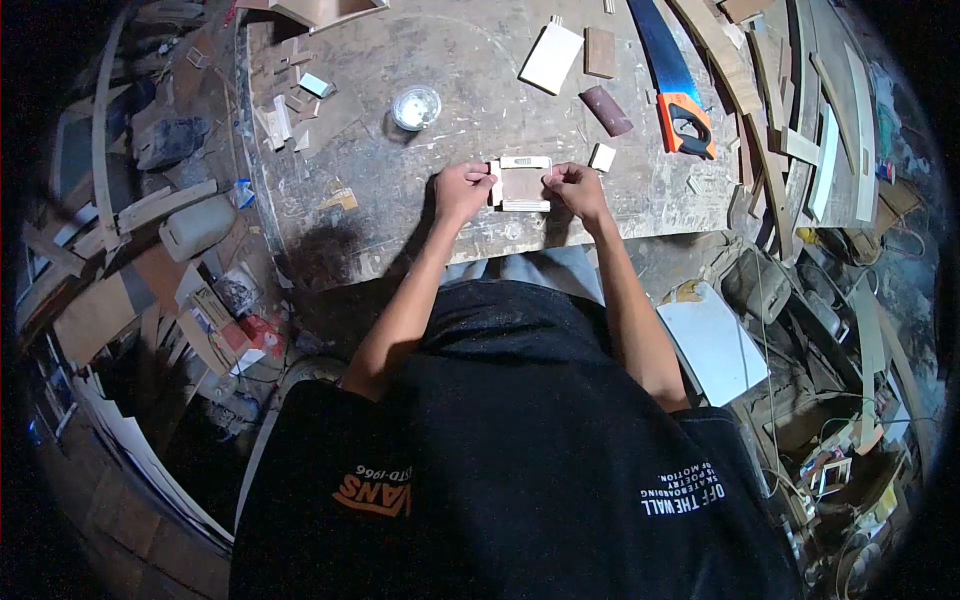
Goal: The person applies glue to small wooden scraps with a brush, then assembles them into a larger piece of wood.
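Observation:
A small rectangular wooden frame (525,206) lies near the front edge of the workbench, its pale strips around a brownish middle. My left hand (463,192) grips the frame's left side with thumb and fingers closed. At the opposite side my right hand (580,192) pinches the right end, fingertips partly hiding that edge. Along the top strip a small dark marking shows, too small to read. Just beyond my right hand sits a small pale wood block (602,157). A brown sandpaper piece (606,110), curled, lies farther up.
On the workbench (370,225) stand a clear cup (416,107) with whitish contents, a pale board (551,58) and a brown block (599,52). A handsaw (684,122) with orange handle lies right. Wood scraps (280,122) lie left; long strips (765,150) line the right edge.

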The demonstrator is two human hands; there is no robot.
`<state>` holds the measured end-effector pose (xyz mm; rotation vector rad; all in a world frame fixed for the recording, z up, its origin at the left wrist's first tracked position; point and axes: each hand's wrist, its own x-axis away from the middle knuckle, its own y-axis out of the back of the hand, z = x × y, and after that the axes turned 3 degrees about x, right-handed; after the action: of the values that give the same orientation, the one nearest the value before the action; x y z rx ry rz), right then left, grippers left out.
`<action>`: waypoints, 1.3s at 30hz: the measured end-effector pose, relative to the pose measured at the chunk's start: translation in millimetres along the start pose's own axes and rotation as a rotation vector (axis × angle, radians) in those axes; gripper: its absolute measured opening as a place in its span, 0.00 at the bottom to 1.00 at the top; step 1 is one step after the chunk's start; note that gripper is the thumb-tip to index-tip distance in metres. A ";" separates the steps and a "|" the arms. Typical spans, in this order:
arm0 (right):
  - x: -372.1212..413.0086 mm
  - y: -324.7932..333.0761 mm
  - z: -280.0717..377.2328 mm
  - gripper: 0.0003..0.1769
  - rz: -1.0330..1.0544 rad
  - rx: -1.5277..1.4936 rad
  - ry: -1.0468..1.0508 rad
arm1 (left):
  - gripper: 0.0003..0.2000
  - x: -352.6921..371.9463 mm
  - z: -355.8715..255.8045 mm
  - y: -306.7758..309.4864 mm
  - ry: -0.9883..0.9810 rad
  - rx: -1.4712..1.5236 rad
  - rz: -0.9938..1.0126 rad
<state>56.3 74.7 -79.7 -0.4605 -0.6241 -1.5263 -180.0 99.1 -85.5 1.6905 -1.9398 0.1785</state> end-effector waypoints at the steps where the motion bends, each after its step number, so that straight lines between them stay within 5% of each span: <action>1: 1.3 1.2 0.0 0.08 0.009 -0.026 0.000 | 0.13 1.7 -2.8 0.5 -0.004 0.010 0.009; 14: 66.6 27.2 89.6 0.07 -0.001 0.020 0.146 | 0.13 46.5 -107.8 35.2 -0.003 0.466 0.119; 39: 104.6 31.8 144.6 0.06 -0.004 -0.042 0.219 | 0.14 63.5 -146.5 47.1 -0.100 0.499 0.152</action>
<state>69.2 86.5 100.8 -0.3178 -0.4236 -1.5707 -181.4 118.2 79.9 1.8783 -2.2300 0.6976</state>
